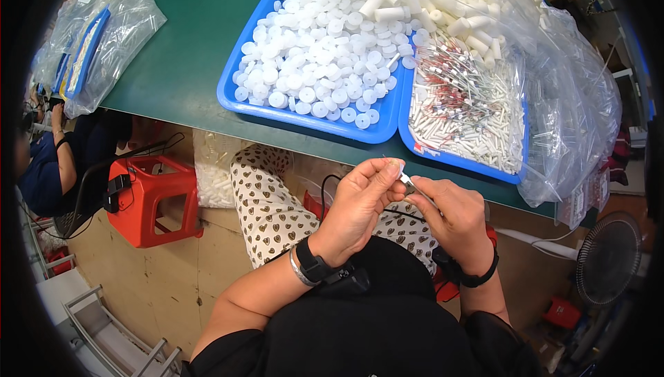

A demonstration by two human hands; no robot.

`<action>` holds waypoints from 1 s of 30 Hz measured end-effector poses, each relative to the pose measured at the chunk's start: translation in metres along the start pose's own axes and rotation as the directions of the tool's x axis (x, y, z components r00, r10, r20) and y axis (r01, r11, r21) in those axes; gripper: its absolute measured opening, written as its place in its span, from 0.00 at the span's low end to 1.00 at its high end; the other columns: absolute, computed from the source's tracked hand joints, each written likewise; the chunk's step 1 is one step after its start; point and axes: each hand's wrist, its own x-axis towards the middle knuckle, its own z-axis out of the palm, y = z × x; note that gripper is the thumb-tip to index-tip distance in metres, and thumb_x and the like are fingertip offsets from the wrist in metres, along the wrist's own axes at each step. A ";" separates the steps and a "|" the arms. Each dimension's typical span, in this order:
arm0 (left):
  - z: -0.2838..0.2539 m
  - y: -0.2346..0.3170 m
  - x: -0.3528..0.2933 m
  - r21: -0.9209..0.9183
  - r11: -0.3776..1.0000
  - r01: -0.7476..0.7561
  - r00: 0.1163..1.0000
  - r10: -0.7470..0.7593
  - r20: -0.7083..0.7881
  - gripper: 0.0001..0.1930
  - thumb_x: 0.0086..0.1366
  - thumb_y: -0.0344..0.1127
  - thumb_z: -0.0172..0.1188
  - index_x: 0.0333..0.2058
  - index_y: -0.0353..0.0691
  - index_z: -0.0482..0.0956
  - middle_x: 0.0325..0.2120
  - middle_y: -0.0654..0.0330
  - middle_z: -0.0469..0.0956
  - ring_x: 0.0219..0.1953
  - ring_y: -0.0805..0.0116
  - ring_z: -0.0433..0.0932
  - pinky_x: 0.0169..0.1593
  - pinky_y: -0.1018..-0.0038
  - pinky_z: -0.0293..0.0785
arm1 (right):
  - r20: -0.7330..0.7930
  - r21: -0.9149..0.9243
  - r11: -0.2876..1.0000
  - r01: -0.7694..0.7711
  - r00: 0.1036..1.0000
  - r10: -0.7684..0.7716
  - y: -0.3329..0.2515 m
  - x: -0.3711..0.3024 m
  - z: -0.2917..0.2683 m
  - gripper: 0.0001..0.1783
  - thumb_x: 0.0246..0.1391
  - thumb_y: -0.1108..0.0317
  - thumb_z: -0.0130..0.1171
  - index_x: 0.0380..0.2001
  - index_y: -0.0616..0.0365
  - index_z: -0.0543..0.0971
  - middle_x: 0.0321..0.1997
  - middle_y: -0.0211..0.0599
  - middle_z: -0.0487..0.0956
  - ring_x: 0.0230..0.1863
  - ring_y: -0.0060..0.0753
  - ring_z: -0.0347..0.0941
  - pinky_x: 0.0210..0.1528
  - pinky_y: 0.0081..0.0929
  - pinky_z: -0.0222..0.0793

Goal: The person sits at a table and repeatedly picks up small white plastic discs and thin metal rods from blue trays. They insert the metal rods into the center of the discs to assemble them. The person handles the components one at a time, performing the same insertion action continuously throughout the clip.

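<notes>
Pinching one small white part (404, 178) between thumb and forefinger, your left hand (361, 194) meets your right hand (451, 216), whose thumb and fingers are narrowed on one grey bit (410, 188) right at that part; whether the two are joined, I cannot tell. Both sit just off the near edge of the one green table (187, 24). Two blue trays stand on it, side by side. The left tray (304, 122) is heaped with white discs (311, 52), too many to count, with several thick white cylinders (389, 14) at its far right. The right tray (465, 165) holds countless thin white tubes (443, 131), with a pile of red-and-white wired pieces (456, 79) on top. One red stool (145, 204) stands left; one fan (609, 259), right.
</notes>
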 end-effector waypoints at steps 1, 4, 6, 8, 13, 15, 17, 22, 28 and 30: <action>0.000 0.000 0.000 0.006 1.000 0.000 1.000 0.000 0.002 0.13 0.72 0.39 0.56 0.46 0.34 0.76 0.31 0.64 0.77 0.34 0.79 0.77 0.42 0.81 0.77 | -0.012 -0.007 1.000 0.004 1.000 -0.004 0.001 0.000 0.000 0.15 0.49 0.75 0.69 0.41 0.62 0.80 0.27 0.39 0.80 0.23 0.36 0.77 0.23 0.28 0.70; -0.001 0.000 0.000 0.036 0.999 0.002 1.000 -0.003 0.005 0.14 0.72 0.39 0.56 0.46 0.34 0.76 0.32 0.64 0.78 0.35 0.78 0.77 0.43 0.80 0.76 | 0.015 0.021 0.998 -0.057 0.998 0.057 0.000 0.002 -0.002 0.11 0.51 0.74 0.67 0.38 0.63 0.80 0.26 0.41 0.81 0.24 0.38 0.78 0.24 0.28 0.71; -0.003 -0.001 -0.001 0.076 0.997 0.011 1.000 -0.011 0.005 0.14 0.72 0.39 0.56 0.47 0.35 0.76 0.32 0.64 0.77 0.35 0.78 0.77 0.44 0.80 0.76 | 0.050 0.095 0.979 -0.178 0.983 0.174 -0.001 0.002 -0.003 0.08 0.53 0.74 0.66 0.37 0.63 0.81 0.26 0.42 0.80 0.23 0.39 0.78 0.24 0.28 0.71; -0.004 -0.003 -0.001 0.072 0.997 0.016 1.000 -0.017 0.008 0.14 0.72 0.40 0.57 0.47 0.36 0.76 0.33 0.65 0.77 0.36 0.79 0.76 0.44 0.79 0.75 | 0.095 0.202 0.915 -0.349 0.937 0.336 0.000 0.000 -0.001 0.06 0.55 0.73 0.64 0.35 0.64 0.81 0.26 0.43 0.80 0.23 0.40 0.78 0.24 0.28 0.71; -0.005 -0.004 -0.002 0.035 0.998 0.048 0.998 -0.049 0.041 0.14 0.72 0.41 0.57 0.47 0.36 0.76 0.33 0.65 0.77 0.35 0.79 0.75 0.44 0.79 0.74 | 0.089 0.284 0.885 -0.368 0.930 0.358 0.003 -0.005 0.011 0.06 0.60 0.71 0.60 0.36 0.64 0.80 0.24 0.40 0.80 0.21 0.30 0.77 0.24 0.24 0.69; -0.007 -0.005 -0.001 0.010 0.998 0.055 0.996 -0.056 0.070 0.14 0.72 0.41 0.56 0.46 0.36 0.76 0.33 0.65 0.77 0.35 0.79 0.74 0.44 0.79 0.73 | 0.231 0.501 0.671 -0.547 0.831 0.505 0.004 -0.005 0.010 0.06 0.61 0.71 0.59 0.36 0.64 0.80 0.23 0.37 0.80 0.20 0.26 0.75 0.23 0.22 0.69; -0.009 -0.006 -0.001 0.007 0.997 0.076 0.992 -0.076 0.105 0.14 0.72 0.41 0.56 0.46 0.36 0.76 0.33 0.65 0.77 0.34 0.79 0.74 0.44 0.79 0.73 | 0.517 0.648 0.217 -0.730 0.631 0.578 0.010 -0.003 0.004 0.07 0.63 0.71 0.57 0.36 0.65 0.79 0.22 0.35 0.79 0.19 0.22 0.73 0.23 0.21 0.68; -0.013 -0.011 -0.002 0.001 0.994 0.111 0.986 -0.110 0.126 0.14 0.73 0.41 0.55 0.46 0.36 0.76 0.34 0.65 0.77 0.34 0.79 0.75 0.43 0.77 0.75 | 0.252 0.475 0.691 -0.544 0.837 0.486 0.008 -0.005 0.008 0.06 0.61 0.74 0.57 0.36 0.67 0.78 0.23 0.37 0.78 0.19 0.26 0.73 0.22 0.24 0.66; -0.012 -0.010 0.002 -0.016 0.992 0.125 0.988 -0.123 0.095 0.15 0.72 0.42 0.55 0.47 0.36 0.76 0.34 0.64 0.77 0.33 0.78 0.76 0.43 0.75 0.77 | -0.002 0.131 0.972 -0.197 0.980 0.199 0.000 0.000 0.017 0.03 0.59 0.75 0.58 0.35 0.64 0.78 0.25 0.44 0.79 0.23 0.44 0.78 0.24 0.32 0.70; -0.011 -0.010 0.002 -0.013 0.994 0.107 0.991 -0.106 0.078 0.15 0.72 0.42 0.55 0.47 0.36 0.76 0.34 0.64 0.78 0.33 0.78 0.76 0.43 0.76 0.77 | -0.012 0.132 0.970 -0.206 0.978 0.209 -0.001 -0.001 0.020 0.03 0.59 0.75 0.59 0.35 0.63 0.79 0.25 0.43 0.80 0.23 0.43 0.78 0.24 0.32 0.71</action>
